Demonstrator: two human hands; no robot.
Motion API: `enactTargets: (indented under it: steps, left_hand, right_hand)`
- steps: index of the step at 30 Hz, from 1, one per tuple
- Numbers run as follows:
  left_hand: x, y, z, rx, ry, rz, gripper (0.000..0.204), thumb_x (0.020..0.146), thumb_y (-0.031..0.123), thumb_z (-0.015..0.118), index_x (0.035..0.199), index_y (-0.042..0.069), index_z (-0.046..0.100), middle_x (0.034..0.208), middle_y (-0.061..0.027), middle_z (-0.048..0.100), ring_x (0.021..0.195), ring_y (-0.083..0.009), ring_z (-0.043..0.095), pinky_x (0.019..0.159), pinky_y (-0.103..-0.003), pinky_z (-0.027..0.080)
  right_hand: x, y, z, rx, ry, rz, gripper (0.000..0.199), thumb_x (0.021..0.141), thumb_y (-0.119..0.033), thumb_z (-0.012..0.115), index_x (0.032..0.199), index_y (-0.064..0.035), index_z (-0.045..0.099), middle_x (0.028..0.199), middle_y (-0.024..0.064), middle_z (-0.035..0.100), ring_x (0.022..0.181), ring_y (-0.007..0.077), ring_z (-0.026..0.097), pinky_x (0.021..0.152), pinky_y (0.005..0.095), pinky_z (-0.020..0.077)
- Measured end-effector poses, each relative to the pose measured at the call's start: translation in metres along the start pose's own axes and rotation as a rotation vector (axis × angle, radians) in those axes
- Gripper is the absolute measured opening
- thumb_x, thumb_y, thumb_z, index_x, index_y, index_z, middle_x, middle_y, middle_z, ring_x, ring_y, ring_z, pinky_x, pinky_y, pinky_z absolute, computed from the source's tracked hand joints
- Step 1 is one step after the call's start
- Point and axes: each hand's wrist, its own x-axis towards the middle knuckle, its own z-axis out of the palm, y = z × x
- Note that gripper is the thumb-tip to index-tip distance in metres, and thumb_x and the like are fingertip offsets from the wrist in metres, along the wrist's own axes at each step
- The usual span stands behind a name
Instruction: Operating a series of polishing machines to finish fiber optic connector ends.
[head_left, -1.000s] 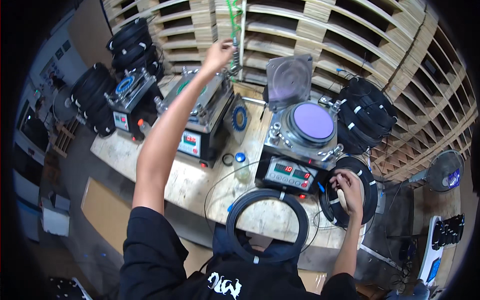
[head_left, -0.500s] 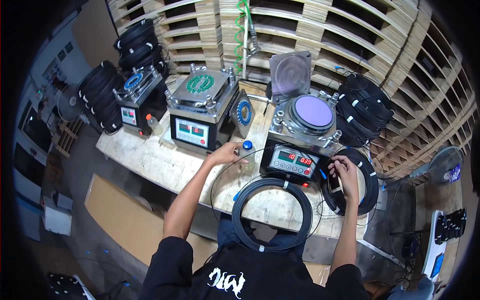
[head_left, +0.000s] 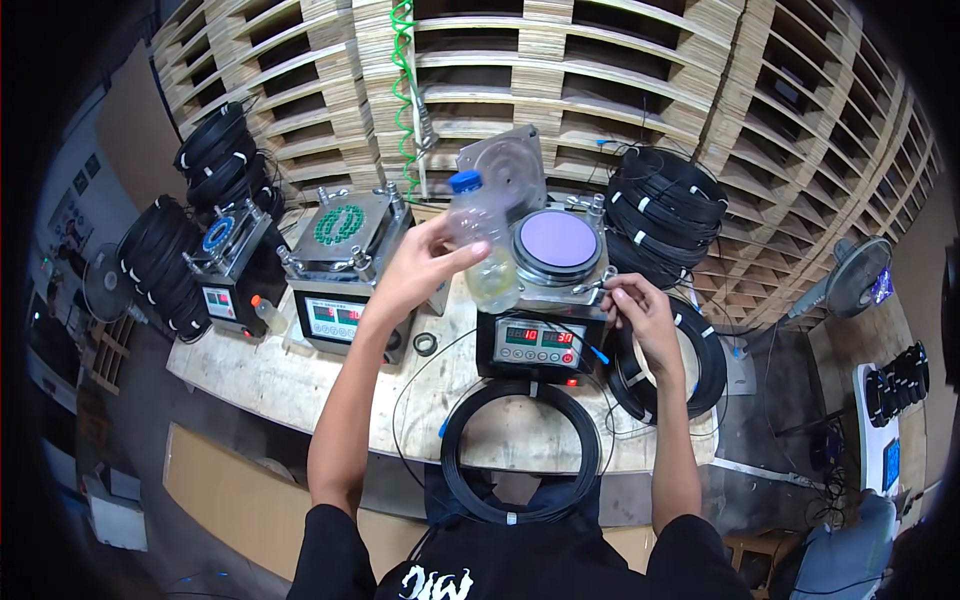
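Bottle (head_left: 494, 272) in left hand (head_left: 420, 268), apparently tilted

Stacked wooden pallets (head_left: 540, 62) are rising behind the bench, with a green spiral hose (head_left: 403, 62) hanging in front of them. Black cable coils (head_left: 160, 258) are standing piled at the far left. An orange-capped bottle (head_left: 270, 318) is standing between two machines on the left. A caged fan (head_left: 858, 278) is standing at the right, and a flat brown panel (head_left: 230, 485) is lying below the bench.

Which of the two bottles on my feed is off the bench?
The blue-capped bottle: it is held up in the left hand, while the orange-capped bottle stands on the bench farther left.
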Motion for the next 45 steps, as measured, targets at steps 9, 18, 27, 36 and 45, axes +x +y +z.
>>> enactTargets:
  steps: [9,18,27,36,45]
  left_hand:
    - [0.094,0.025,0.017,0.879,-0.219,0.372,0.078,0.082,0.049,0.079,0.14,0.003,0.056,0.126,-0.0247,0.066,0.118,-0.035,0.065,0.097,-0.046,0.053]
    - [0.105,0.022,0.037,1.816,-0.386,0.431,0.063,0.078,0.02,0.082,0.137,0.025,0.063,0.13,-0.0104,0.061,0.118,-0.0325,0.061,0.099,-0.052,0.046]
    - [0.127,0.02,0.096,1.915,-0.432,0.941,0.02,0.087,0.018,0.068,0.105,0.017,0.077,0.116,-0.005,0.068,0.11,-0.0279,0.066,0.095,-0.047,0.046]
    - [0.189,0.009,0.115,2.088,-0.475,0.765,0.016,0.087,0.019,0.067,0.099,0.015,0.077,0.119,-0.0042,0.068,0.113,-0.0271,0.065,0.097,-0.045,0.045]
    - [0.138,0.005,0.044,2.024,-0.386,0.807,0.018,0.088,0.018,0.066,0.101,0.017,0.078,0.117,-0.0049,0.069,0.112,-0.0278,0.065,0.092,-0.047,0.045]
  right_hand:
    - [0.025,0.011,0.004,0.138,0.107,0.036,0.022,0.102,-0.014,0.058,0.12,-0.0013,0.059,0.076,0.0052,0.066,0.065,0.008,0.059,0.061,0.0231,0.0474]
    - [0.021,0.023,0.001,0.172,0.164,0.06,0.029,0.101,-0.023,0.063,0.116,0.0013,0.06,0.072,0.0046,0.065,0.061,0.0081,0.059,0.056,0.0225,0.0467]
    - [0.021,0.038,-0.002,0.18,0.184,0.019,0.029,0.102,-0.024,0.063,0.117,0.0011,0.061,0.072,0.0034,0.064,0.061,0.0072,0.057,0.058,0.0224,0.0457]
    - [0.021,0.042,0.004,0.216,0.175,0.008,0.029,0.102,-0.023,0.062,0.118,0.0011,0.061,0.072,0.0032,0.064,0.062,0.0069,0.057,0.059,0.0221,0.0469]
    - [0.02,0.04,0.001,0.227,0.188,0.015,0.031,0.102,-0.022,0.063,0.12,0.0022,0.06,0.074,0.0026,0.064,0.064,0.006,0.057,0.059,0.0207,0.0455]
